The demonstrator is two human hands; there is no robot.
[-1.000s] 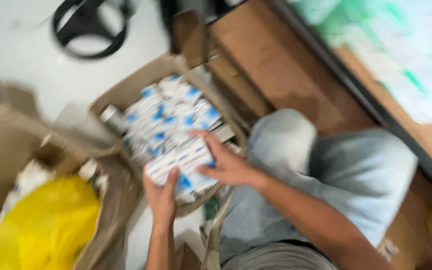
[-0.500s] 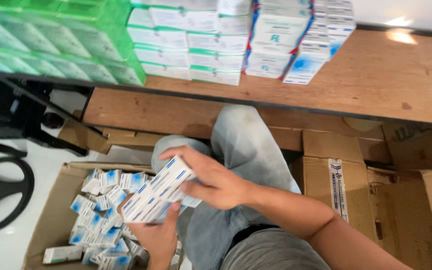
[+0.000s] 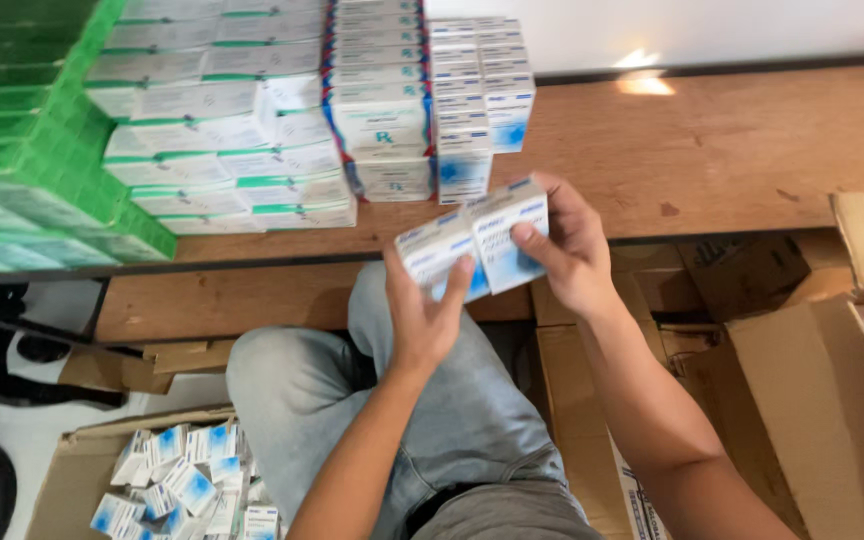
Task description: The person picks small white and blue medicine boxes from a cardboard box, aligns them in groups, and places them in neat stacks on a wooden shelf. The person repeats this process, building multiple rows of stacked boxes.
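Both of my hands hold a row of small white-and-blue medicine boxes [image 3: 472,240] in front of a low wooden shelf [image 3: 712,150]. My left hand [image 3: 427,315] grips the left end from below. My right hand [image 3: 570,250] clamps the right end, fingers over the top. The row hangs just below a stack of the same white-and-blue boxes [image 3: 467,100] standing on the shelf. My knee in grey jeans [image 3: 352,400] is under my hands.
Stacks of white-and-green boxes [image 3: 212,130] and green cartons [image 3: 22,150] fill the shelf's left part. An open cardboard box [image 3: 72,480] with several loose small boxes sits at lower left. More cardboard cartons [image 3: 832,400] stand at right.
My hands lifted the row of boxes out of the cardboard box and up toward the shelf. The view swung from the floor box to the shelf.
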